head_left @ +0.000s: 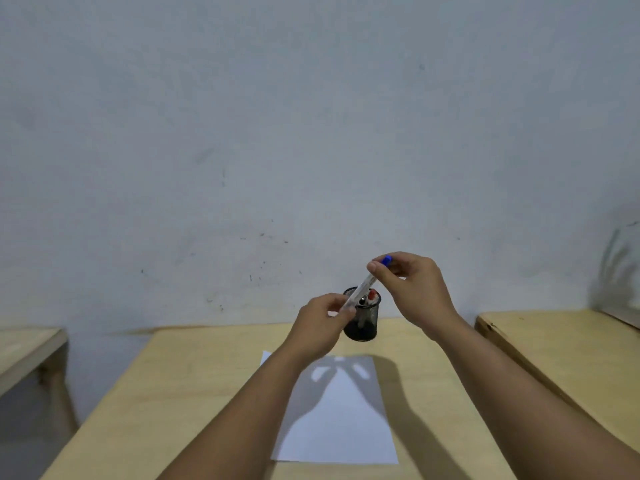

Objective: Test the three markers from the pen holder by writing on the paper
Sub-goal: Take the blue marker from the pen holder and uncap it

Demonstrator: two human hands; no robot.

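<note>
A white marker with a blue cap is held slanted in the air above the black mesh pen holder. My left hand grips its lower end. My right hand pinches the upper end at the blue cap. Inside the holder stand a marker with a red cap and one with a dark cap. A white sheet of paper lies flat on the wooden table, nearer to me than the holder, partly shadowed by my arms.
A grey wall rises just behind the table. A second wooden table stands to the right and another one to the left, each separated from mine by a gap.
</note>
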